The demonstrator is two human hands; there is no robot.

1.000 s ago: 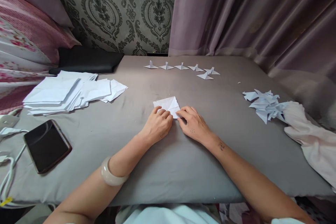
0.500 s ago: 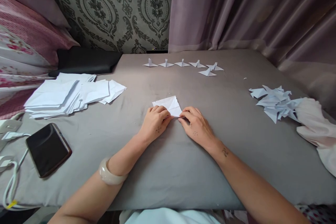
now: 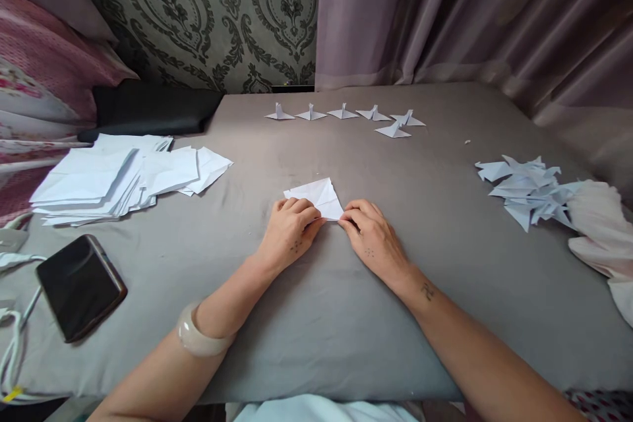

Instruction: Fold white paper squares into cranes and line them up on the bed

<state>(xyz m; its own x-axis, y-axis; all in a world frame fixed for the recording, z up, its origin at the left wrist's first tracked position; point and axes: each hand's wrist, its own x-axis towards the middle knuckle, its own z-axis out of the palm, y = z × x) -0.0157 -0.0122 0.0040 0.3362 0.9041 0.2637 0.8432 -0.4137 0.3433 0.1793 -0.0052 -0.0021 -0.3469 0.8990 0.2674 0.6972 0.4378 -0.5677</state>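
A partly folded sheet of white paper (image 3: 319,194) lies on the grey cloth in front of me, with creases across its surface. My left hand (image 3: 291,227) rests on its near left side, thumb and fingers pinched on the near edge. At the paper's near right corner, my right hand (image 3: 370,231) pinches the tip between thumb and forefinger. The fingers partly cover the paper's near edge. Beyond the hands, several folded paper cranes (image 3: 343,112) stand in a row near the table's far edge, and another crane (image 3: 394,130) sits just in front of the row.
At the left is a stack of white paper sheets (image 3: 84,175), with a black phone (image 3: 82,287) and white cables (image 3: 14,343) nearer me. A black case (image 3: 153,109) lies behind the stack. On the right, a heap of folded paper cranes (image 3: 531,188) touches a pale cloth (image 3: 598,224).
My head view has shifted slightly. Both hands keep their hold on the paper in almost the same place, with the right hand slightly farther right.
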